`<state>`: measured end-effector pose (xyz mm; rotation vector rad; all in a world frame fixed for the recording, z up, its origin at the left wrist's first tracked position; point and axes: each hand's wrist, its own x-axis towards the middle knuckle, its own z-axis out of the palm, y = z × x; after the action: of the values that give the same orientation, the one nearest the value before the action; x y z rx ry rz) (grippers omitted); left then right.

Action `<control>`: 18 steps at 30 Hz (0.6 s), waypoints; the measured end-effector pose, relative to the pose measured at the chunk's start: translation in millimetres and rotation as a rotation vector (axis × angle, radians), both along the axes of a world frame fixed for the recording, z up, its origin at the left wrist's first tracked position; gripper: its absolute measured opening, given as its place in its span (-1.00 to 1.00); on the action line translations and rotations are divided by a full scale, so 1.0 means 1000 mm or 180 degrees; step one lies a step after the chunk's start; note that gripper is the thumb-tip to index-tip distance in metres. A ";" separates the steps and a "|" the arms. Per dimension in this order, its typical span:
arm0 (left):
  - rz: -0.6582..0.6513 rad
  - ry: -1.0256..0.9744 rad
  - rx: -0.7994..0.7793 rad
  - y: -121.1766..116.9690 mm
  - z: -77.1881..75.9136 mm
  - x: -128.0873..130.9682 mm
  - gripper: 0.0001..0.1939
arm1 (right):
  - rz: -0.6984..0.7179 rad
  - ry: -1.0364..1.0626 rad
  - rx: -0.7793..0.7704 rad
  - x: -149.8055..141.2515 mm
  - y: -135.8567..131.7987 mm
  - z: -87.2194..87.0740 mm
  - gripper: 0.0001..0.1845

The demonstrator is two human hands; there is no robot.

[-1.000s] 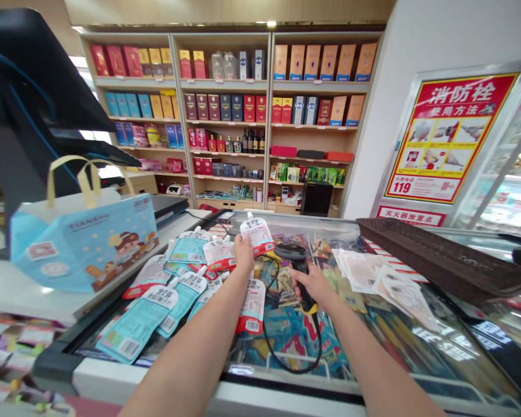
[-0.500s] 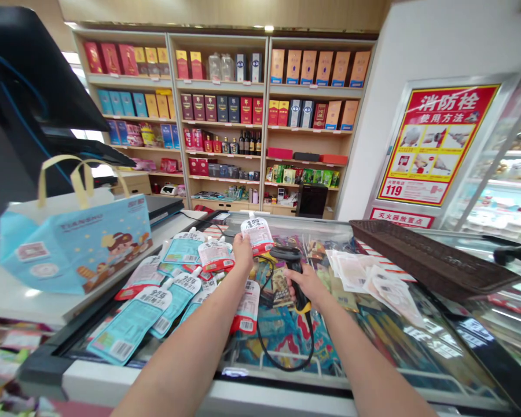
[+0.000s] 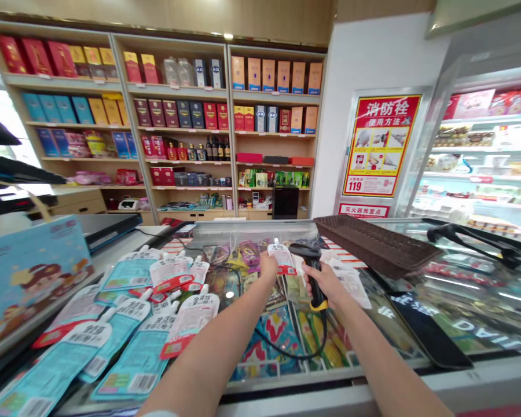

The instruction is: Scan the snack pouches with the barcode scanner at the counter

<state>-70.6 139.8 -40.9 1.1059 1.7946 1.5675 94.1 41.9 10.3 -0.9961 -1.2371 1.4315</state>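
Observation:
My left hand [image 3: 268, 267] is closed on a red-and-white drink pouch [image 3: 282, 260] with a white spout, held above the glass lid. Just right of it, my right hand [image 3: 323, 282] wraps round the handle of a black-and-yellow barcode scanner [image 3: 304, 251]. The scanner's head is close beside the pouch; I cannot tell whether they touch. Its black cord [image 3: 296, 357] loops down over the glass. To the left lie several more spouted pouches in a loose pile, blue ones [image 3: 130, 356] and red-and-white ones [image 3: 193, 321], partly overlapping.
Below is a glass-topped freezer [image 3: 252, 231] with colourful packs inside. White flat packets [image 3: 351, 284] lie behind my right hand, with a brown woven tray [image 3: 373, 246] further right. A blue paper bag [image 3: 39, 266] stands on the left counter. Shelves of boxes [image 3: 178, 116] line the back wall.
The view has turned to the right. My left hand, still holding the pouch, and my right hand with the scanner have shifted right, away from the pile and towards the white packets.

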 end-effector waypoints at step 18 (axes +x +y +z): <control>-0.0533 0.1905 -0.0900 0.009 0.012 0.041 -0.61 | -0.0560 0.0538 -0.0105 0.038 0.005 -0.008 -0.59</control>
<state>-29.3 149.1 -29.0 1.6434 2.1370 0.8960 131.6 46.8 2.7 -0.9604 -0.9818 1.3718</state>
